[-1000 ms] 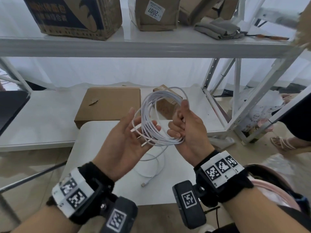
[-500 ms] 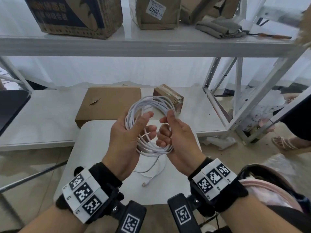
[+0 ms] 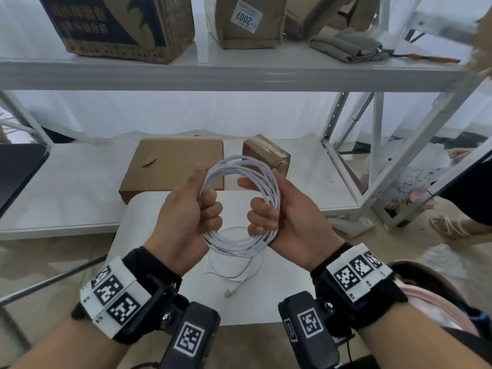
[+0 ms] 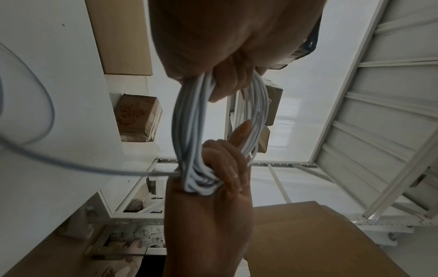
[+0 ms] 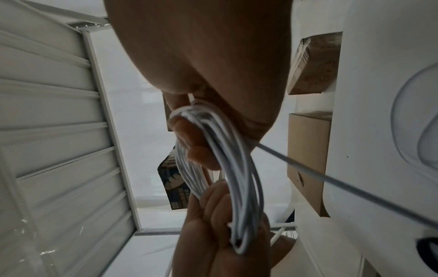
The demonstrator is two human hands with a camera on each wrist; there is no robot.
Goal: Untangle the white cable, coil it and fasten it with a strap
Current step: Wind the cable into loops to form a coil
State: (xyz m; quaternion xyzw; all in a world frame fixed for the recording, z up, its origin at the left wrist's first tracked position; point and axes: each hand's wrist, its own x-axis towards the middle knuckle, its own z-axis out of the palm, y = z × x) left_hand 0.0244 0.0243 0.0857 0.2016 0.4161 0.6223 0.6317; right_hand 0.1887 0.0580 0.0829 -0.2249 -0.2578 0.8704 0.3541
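White cable [image 3: 241, 206]: coiled in a ring, held above the tabletop [image 3: 143, 235]. Left hand [image 3: 183, 217] grip clamped on its left side, right hand [image 3: 287, 219] on its right. Loose tail with plug [image 3: 228, 292] lies below. Shelf box label [image 3: 246, 16] reads "2007".
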